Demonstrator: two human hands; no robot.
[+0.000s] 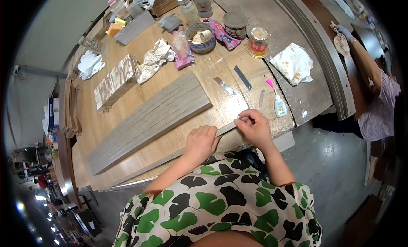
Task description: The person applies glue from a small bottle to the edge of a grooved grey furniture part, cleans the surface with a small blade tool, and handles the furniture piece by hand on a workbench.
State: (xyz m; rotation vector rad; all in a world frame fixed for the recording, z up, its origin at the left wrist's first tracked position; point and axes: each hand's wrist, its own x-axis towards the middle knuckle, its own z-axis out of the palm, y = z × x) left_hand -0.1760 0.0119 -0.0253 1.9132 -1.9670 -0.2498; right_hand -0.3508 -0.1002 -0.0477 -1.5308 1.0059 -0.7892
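Note:
A long narrow grey wooden strip (pixel 159 161) lies aslant along the table's near edge, in front of me. My left hand (pixel 200 143) is closed over it near its right end, the fingers curled round it. At that right end my right hand (pixel 255 127) pinches with thumb and forefinger; whether anything small sits between the fingertips is hidden. Just beyond the strip rests a stack of grey tapered wooden boards (pixel 155 119), lying close together. Right of my right hand are a small white glue bottle (pixel 280 106) and its pink cap (pixel 270 83).
Farther off lie a putty knife (pixel 224 86), a dark flat blade (pixel 242 78), a stained white cloth (pixel 293 64), a yellow tin (pixel 257 43), a bowl of filler (pixel 200 38) and a wrapped block (pixel 117 83). A co-worker's gloved hand (pixel 345 33) holds a rag at the right.

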